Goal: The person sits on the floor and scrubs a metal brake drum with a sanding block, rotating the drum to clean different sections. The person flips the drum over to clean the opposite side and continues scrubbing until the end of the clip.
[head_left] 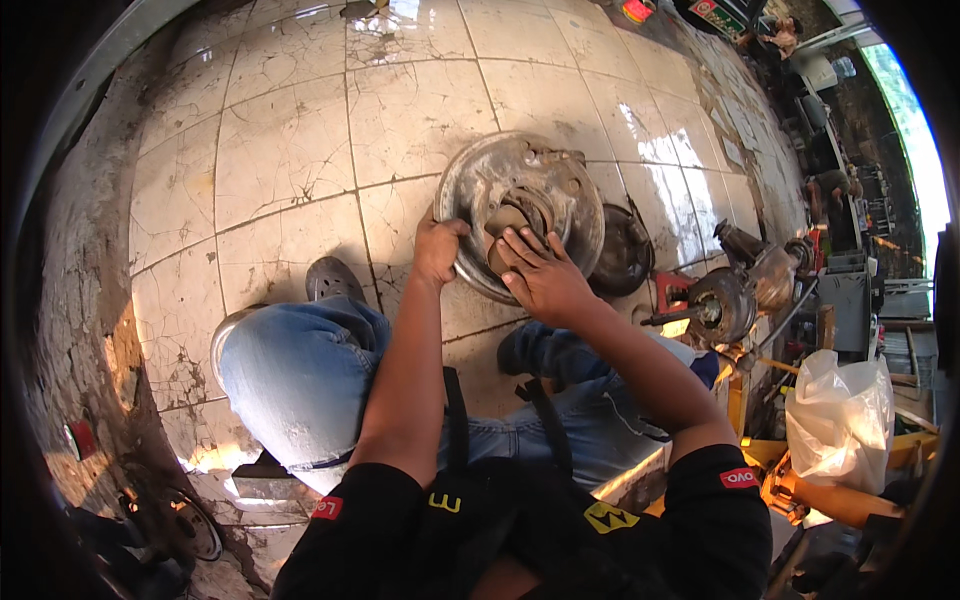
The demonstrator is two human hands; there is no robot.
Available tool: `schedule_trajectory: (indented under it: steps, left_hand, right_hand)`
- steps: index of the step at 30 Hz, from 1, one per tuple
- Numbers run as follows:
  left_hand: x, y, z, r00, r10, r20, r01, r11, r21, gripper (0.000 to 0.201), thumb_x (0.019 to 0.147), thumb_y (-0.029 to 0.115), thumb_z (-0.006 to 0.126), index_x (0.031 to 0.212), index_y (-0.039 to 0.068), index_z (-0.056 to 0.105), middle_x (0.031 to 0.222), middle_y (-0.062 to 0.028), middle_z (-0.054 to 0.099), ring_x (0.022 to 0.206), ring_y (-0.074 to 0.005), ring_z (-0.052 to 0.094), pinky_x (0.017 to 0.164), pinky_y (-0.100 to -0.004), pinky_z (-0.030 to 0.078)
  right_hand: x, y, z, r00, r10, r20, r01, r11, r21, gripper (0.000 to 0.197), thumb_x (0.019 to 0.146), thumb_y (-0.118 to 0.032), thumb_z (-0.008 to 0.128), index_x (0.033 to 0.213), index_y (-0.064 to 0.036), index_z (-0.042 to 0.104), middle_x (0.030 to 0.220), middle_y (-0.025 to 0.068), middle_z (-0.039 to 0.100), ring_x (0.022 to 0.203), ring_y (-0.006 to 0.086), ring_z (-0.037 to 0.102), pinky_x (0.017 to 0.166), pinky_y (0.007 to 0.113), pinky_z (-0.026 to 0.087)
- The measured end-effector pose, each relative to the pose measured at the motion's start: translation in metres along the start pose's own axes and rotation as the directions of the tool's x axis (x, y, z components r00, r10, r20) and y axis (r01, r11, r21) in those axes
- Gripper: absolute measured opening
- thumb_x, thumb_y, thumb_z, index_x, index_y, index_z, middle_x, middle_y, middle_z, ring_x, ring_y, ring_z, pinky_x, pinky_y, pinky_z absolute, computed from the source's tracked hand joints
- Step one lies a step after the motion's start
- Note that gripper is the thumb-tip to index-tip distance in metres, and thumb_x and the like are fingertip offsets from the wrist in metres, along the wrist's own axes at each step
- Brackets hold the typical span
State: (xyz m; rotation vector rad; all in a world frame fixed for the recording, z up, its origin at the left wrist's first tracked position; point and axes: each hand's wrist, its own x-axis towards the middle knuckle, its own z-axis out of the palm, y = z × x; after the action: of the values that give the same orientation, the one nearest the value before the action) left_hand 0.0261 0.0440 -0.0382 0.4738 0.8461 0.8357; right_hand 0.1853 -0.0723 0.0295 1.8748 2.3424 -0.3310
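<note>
On the cracked tile floor point(290, 170), in front of the seated person's knees, a rusty brake backing plate point(520, 215) stands tilted on its edge. The left hand point(438, 250) has its grip clamped on the plate's lower left rim. The right hand point(545, 275) lies on the plate's centre, fingers spread apart and flat. A dark brake drum point(622, 250) sits just beside it, and an axle assembly point(740, 290) lies near.

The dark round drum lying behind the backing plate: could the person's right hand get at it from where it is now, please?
Probably yes: the right hand rests on the backing plate, the dark drum lies just beyond it, with nothing between.
</note>
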Motion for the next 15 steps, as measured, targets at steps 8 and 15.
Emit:
schedule_trajectory:
  steps: [8,15]
  left_hand:
    - [0.002,-0.009,-0.001,0.999,0.012,-0.030,-0.014,0.998,-0.067,0.038,0.082,-0.006,0.057,0.120,-0.006,0.056,0.107,-0.0188,0.065,0.092,-0.0295,0.065,0.079,-0.0396,0.055]
    - [0.002,-0.012,-0.003,0.996,0.070,-0.046,-0.069,0.997,0.028,0.040,0.085,-0.002,0.058,0.124,-0.005,0.054,0.112,-0.0178,0.063,0.095,-0.0309,0.064,0.081,-0.0414,0.056]
  right_hand:
    - [-0.030,-0.003,0.022,0.986,0.070,-0.150,-0.080,0.995,-0.066,0.060,0.100,-0.047,0.035,0.144,-0.0071,0.038,0.153,0.0107,0.034,0.143,0.0286,0.028,0.116,0.053,0.014]
    - [-0.033,0.026,0.021,0.956,0.260,-0.133,-0.268,0.962,-0.054,0.068,0.100,-0.055,0.028,0.148,-0.0076,0.030,0.156,0.0142,0.027,0.144,0.0324,0.024,0.116,0.054,0.013]
